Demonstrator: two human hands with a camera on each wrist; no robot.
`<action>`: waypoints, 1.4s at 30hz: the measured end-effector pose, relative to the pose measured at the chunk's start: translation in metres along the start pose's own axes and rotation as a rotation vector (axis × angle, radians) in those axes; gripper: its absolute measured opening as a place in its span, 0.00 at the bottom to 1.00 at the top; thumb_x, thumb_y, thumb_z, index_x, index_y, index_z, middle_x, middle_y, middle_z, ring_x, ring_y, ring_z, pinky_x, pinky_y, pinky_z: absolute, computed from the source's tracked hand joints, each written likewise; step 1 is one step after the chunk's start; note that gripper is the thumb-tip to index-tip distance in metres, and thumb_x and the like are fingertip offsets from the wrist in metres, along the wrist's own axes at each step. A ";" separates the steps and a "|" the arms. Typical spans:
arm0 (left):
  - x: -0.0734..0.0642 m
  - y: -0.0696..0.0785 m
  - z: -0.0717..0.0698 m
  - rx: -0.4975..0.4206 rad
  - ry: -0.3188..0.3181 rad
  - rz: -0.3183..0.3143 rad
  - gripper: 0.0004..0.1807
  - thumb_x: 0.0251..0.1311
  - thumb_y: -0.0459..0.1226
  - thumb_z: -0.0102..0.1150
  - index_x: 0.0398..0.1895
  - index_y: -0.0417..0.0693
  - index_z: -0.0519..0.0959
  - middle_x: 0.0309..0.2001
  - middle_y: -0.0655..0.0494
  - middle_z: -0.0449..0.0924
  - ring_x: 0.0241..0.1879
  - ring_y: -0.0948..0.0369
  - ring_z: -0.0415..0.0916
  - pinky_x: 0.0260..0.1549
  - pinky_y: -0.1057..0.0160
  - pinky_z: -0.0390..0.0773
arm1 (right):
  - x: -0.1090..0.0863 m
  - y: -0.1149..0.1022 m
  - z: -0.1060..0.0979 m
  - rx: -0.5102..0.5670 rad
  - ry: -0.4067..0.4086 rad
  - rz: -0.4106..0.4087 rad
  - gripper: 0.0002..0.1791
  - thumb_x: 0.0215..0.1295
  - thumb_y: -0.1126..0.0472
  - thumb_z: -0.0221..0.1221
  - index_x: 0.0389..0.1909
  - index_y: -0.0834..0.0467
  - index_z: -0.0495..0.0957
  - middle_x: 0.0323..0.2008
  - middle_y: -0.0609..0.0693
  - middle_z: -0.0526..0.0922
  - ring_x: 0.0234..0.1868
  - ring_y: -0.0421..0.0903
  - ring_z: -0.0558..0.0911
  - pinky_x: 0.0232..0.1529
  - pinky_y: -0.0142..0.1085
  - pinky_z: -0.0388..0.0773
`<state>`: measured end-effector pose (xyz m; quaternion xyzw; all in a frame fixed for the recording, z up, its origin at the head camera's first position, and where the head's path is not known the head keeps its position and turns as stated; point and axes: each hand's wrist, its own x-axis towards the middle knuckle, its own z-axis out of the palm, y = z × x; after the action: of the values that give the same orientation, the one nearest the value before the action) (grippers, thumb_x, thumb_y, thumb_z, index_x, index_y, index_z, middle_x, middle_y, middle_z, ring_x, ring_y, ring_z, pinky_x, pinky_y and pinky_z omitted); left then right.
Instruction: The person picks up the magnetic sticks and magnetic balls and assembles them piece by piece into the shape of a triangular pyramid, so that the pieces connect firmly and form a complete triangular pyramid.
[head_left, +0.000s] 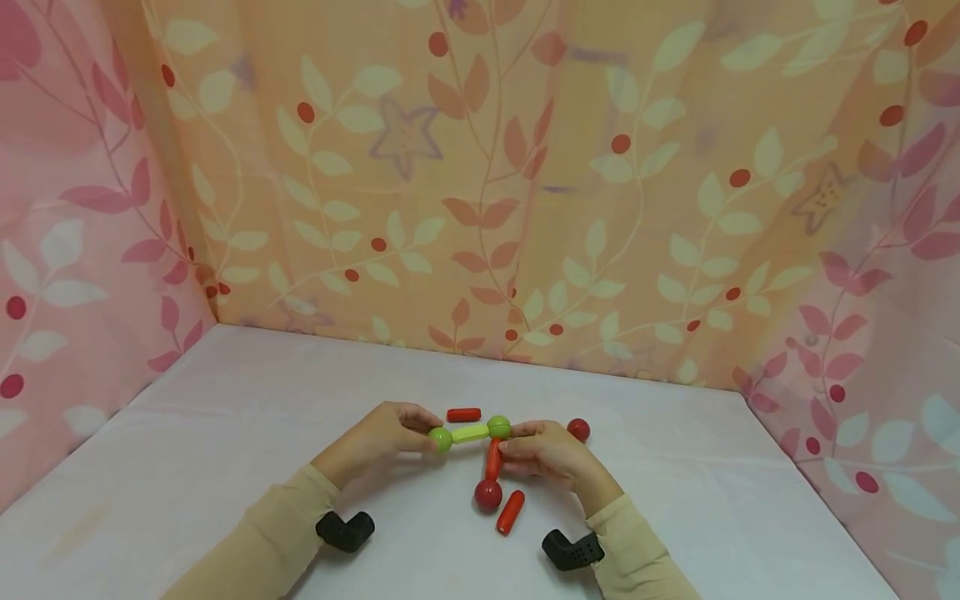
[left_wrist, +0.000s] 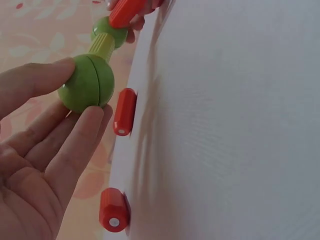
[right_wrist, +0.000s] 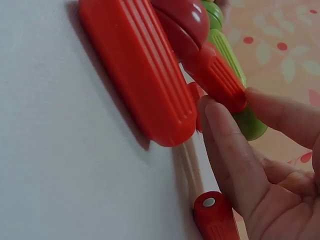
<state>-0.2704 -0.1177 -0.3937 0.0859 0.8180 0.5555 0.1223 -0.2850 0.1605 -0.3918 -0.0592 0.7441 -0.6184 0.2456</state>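
Note:
My left hand [head_left: 390,435] pinches a green ball [left_wrist: 86,84] between thumb and fingers. From that ball a yellow-green ribbed rod [head_left: 470,433] runs to a second green ball [head_left: 498,427]. A red ribbed rod [right_wrist: 216,79] joins the second ball and points toward me, ending in a dark red ball [head_left: 488,495]. Near the second green ball, my right hand [head_left: 551,454] pinches this red rod between thumb and fingertips. Together the pieces form a bent chain held between both hands.
Loose red rods lie on the white table [head_left: 300,383]: one rod [head_left: 463,414] behind the chain, another rod [head_left: 510,512] beside the dark red ball. A separate red ball [head_left: 578,430] sits beyond my right hand. Patterned curtains [head_left: 480,167] close off the back and sides.

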 end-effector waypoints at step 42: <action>-0.001 0.001 0.004 0.001 0.083 -0.028 0.16 0.54 0.32 0.70 0.48 0.44 0.85 0.48 0.52 0.85 0.49 0.59 0.79 0.52 0.59 0.79 | 0.006 0.005 -0.007 -0.116 0.022 -0.045 0.22 0.62 0.62 0.66 0.56 0.65 0.80 0.50 0.54 0.86 0.45 0.42 0.86 0.51 0.38 0.83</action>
<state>-0.2686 -0.1139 -0.3937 0.0514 0.8239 0.5563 0.0959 -0.2924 0.1658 -0.3975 -0.0831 0.7800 -0.5801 0.2196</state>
